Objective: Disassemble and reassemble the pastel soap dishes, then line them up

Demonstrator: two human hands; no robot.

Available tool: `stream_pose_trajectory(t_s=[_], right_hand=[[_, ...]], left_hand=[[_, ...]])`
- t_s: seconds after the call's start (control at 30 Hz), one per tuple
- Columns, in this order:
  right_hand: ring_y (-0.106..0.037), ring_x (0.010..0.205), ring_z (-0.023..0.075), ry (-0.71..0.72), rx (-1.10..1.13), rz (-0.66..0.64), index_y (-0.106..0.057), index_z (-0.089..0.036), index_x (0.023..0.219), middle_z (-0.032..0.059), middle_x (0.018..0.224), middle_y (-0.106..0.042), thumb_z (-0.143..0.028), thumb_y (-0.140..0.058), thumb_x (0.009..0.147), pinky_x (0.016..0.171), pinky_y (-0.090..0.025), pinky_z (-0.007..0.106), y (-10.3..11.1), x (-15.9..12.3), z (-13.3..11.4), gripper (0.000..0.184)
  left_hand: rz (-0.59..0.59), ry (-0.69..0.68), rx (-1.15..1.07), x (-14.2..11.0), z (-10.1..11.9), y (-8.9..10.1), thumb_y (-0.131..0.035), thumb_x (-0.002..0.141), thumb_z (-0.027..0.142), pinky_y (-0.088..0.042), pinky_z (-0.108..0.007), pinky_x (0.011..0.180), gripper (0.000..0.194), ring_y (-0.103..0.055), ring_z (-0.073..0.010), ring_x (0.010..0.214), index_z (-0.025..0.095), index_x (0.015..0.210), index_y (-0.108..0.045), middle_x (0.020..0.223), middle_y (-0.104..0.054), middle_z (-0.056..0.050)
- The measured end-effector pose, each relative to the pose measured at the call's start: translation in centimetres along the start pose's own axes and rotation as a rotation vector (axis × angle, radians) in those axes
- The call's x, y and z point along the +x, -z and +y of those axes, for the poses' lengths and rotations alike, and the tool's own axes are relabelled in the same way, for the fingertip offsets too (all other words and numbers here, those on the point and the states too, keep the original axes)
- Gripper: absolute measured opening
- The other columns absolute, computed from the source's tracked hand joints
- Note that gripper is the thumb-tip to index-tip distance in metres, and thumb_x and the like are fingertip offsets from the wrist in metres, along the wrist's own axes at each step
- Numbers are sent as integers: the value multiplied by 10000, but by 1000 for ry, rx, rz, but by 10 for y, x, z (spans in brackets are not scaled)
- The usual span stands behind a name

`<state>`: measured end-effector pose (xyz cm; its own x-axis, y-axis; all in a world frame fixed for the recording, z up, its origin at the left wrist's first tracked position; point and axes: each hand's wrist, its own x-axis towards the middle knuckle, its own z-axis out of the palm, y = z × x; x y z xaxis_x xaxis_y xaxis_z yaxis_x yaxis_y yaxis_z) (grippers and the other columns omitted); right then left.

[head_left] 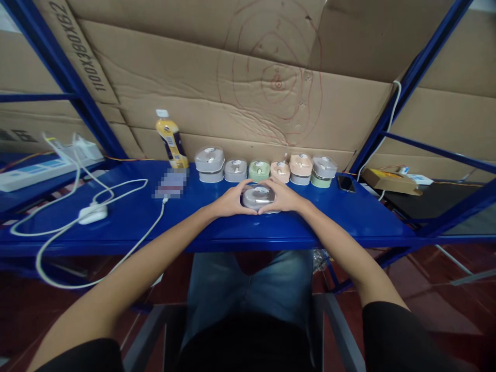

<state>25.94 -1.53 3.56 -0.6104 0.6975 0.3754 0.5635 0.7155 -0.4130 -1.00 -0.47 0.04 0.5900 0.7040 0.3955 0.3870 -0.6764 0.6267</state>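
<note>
Between my two hands a small grey container with a clear lid (pixel 259 195) rests on the blue tabletop (pixel 217 225). My left hand (pixel 233 199) curves around its left side, and my right hand (pixel 284 196) wraps its right side. The thumbs come close together at the near edge. Behind it stands a row of similar lidded containers: a grey stack (pixel 210 164), a single grey one (pixel 235 170), a green one (pixel 259 171), a peach one (pixel 280 172), a peach-over-grey stack (pixel 300 168) and a grey-over-green stack (pixel 324 171).
A yellow drink bottle (pixel 171 139) stands at the back left, near a blurred-out item (pixel 170 184) with a white cable. A white charger (pixel 93 213) lies among looped cables, by a power strip (pixel 50 168). To the right are a phone (pixel 346 183) and an open cardboard box (pixel 391 181).
</note>
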Motion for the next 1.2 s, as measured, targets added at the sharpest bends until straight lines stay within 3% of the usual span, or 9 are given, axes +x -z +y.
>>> stream_pose_trajectory(t_s=[0.13,0.3,0.4,0.57,0.73,0.83,0.93,1.07,1.2], right_hand=[[-682,1244,374,-63,59,131,-643,-222,1498,168,1413,-682,-754,-917,708,1105,-570,565,16,-2,13,991],[-712,1229,376,-232,99,330,-656,-229,1468,166,1430,-729,-722,-753,888,1116,-556,613,37,-8,38,767],[-701,1294,393,-281,97,347,-667,-211,1457,185,1475,-716,-718,-741,891,1159,-530,626,40,-9,45,762],[-700,1305,402,-264,75,321,-696,-227,1428,172,1445,-738,-700,-713,926,1150,-543,626,40,-9,46,690],[-720,1239,400,-290,36,258,-696,-201,1423,169,1406,-746,-619,-796,861,1110,-573,616,42,-10,45,708],[-735,1165,390,-272,60,276,-691,-176,1423,183,1358,-756,-638,-884,757,1057,-600,605,39,-10,37,833],[-730,1212,374,-143,131,256,-695,-195,1430,172,1399,-747,-636,-936,698,1078,-597,565,33,-8,22,888],[-718,1284,367,11,138,144,-721,-223,1421,151,1431,-745,-627,-970,665,1138,-566,549,18,-1,6,893],[-701,1331,376,51,91,81,-730,-235,1431,149,1429,-750,-645,-969,669,1192,-524,579,6,5,4,898]], left_hand=[[-1,-31,66,-2,2,4,-925,746,595,-491,-638,1217,1170,-616,-441,1448,192,1702,-383,1543,-631,-230],[-80,-79,237,-6,15,2,-723,947,570,-438,-610,1287,577,-572,-411,1466,255,1429,-757,1499,-580,-153],[-21,-86,255,-5,14,2,-656,998,590,-444,-608,1289,509,-564,-401,1467,256,1350,-809,1504,-561,-152],[143,-23,287,-1,-9,23,-611,995,634,-475,-621,1255,530,-616,-382,1380,220,1248,-825,1391,-640,-151],[105,128,314,-3,-20,42,-622,935,681,-529,-591,1187,601,-692,-363,1237,186,1217,-816,1222,-705,-143],[130,60,258,-4,-9,36,-683,902,681,-494,-588,1230,729,-654,-389,1365,169,1420,-698,1422,-688,-182],[143,-3,188,-3,5,21,-786,851,677,-483,-591,1244,958,-610,-417,1460,151,1597,-497,1582,-613,-229],[100,-45,157,-2,14,4,-858,800,669,-498,-609,1231,1088,-585,-445,1498,175,1651,-393,1635,-568,-250],[92,-23,126,-1,10,-2,-872,795,662,-505,-612,1224,1121,-571,-451,1514,185,1673,-364,1669,-530,-253]])
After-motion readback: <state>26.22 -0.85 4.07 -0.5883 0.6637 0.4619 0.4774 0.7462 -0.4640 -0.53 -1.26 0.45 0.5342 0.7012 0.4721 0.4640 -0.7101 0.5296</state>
